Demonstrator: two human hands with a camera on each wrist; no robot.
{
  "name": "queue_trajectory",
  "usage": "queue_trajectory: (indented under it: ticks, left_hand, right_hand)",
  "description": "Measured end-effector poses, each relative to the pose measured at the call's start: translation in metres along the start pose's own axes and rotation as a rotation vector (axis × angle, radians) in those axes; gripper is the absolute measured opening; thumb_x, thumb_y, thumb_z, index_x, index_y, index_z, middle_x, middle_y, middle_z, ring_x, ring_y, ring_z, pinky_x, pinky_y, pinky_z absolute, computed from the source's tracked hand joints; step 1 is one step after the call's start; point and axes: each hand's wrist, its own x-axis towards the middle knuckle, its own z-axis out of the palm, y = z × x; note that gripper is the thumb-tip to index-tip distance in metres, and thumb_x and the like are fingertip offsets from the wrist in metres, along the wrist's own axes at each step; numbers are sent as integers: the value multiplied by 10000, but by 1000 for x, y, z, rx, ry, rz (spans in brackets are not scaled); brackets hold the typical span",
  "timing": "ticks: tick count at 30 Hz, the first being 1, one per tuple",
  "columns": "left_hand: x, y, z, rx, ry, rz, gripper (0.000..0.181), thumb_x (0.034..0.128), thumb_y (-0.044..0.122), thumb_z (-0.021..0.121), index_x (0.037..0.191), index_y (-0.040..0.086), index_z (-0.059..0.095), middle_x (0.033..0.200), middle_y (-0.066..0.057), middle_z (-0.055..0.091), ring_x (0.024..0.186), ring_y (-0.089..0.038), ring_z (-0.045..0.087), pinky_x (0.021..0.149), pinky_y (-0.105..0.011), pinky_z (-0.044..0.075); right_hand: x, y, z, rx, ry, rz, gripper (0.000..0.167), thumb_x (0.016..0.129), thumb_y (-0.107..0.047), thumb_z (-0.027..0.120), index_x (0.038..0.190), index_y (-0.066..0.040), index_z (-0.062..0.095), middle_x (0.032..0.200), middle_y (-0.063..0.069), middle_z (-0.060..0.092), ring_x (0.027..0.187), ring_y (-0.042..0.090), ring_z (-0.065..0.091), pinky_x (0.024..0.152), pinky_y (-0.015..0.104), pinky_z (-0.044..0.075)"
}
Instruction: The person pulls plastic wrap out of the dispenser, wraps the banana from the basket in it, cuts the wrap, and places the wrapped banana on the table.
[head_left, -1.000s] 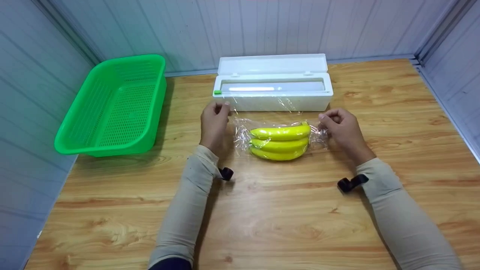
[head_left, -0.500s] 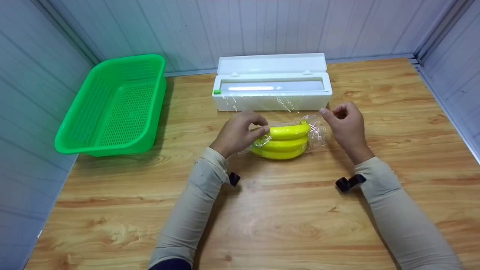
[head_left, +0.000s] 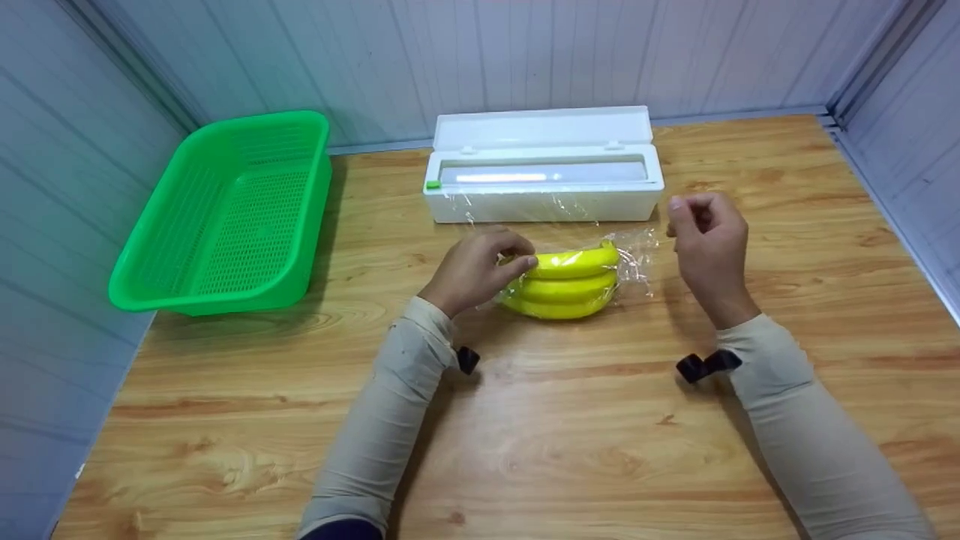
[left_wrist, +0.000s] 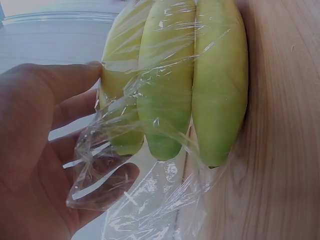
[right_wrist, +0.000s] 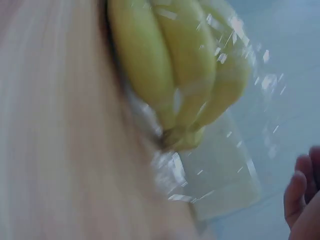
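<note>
A bunch of yellow bananas [head_left: 562, 289], wrapped in clear cling film [head_left: 636, 262], lies on the wooden table. My left hand [head_left: 476, 270] holds the bunch at its left end, thumb over the top banana. In the left wrist view, fingers [left_wrist: 70, 80] touch the side of the bananas [left_wrist: 167, 90], and others show through loose film [left_wrist: 155, 195] by the greenish tips. To the right of the bunch, my right hand [head_left: 712, 251] is raised, loosely curled and apart from the film, with nothing seen in it. The right wrist view shows film crumpled round the stem end [right_wrist: 180, 137].
Behind the bananas stands a white cling film dispenser [head_left: 547, 204], lid up, with a green slider [head_left: 433, 184] at its left and film hanging over its front. A green plastic basket [head_left: 296, 262] stands at the left. Panel walls [head_left: 525, 60] border the table.
My left hand has moved right from the film's left end onto the bananas. The right hand has let go of the film's right end and moved away to the right and back.
</note>
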Motion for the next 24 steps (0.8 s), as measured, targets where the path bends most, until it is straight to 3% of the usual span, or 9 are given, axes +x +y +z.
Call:
queue_trajectory:
  ticks: [5, 10, 17, 24]
  left_hand:
    - [1, -1, 1, -10, 0, 5, 178, 986, 308, 658, 1079, 183, 743, 1078, 76, 677, 980, -73, 604, 887, -266, 481]
    - [1, -6, 4, -27, 8, 23, 186, 989, 310, 653, 1085, 178, 742, 1079, 72, 679, 985, -71, 603, 892, -267, 476]
    - [3, -10, 6, -85, 8, 58, 193, 995, 297, 644, 1094, 156, 730, 1092, 49, 679, 1003, -95, 608, 929, -343, 498]
    - [-6, -20, 4, -233, 35, 44, 188, 933, 212, 734, 1025, 91, 624, 1056, 9, 601, 1060, -135, 590, 886, -279, 526]
  right_hand:
    - [-17, -29, 14, -107, -286, -279, 73, 931, -1, 651, 978, 52, 670, 917, 96, 673, 809, 169, 615, 692, 226, 507]
    - [-28, -31, 24, -293, -523, -417, 194, 930, -99, 709, 1103, -14, 692, 1096, 79, 664, 1012, 203, 603, 848, 378, 507]
    - [-31, -21, 25, -441, -582, -521, 333, 912, -272, 753, 1180, -82, 700, 1195, 96, 610, 1125, 285, 541, 938, 480, 453]
    - [-33, -15, 31, -504, -618, -566, 507, 878, -366, 782, 1322, -163, 647, 1230, 129, 546, 1114, 315, 492, 912, 489, 441]
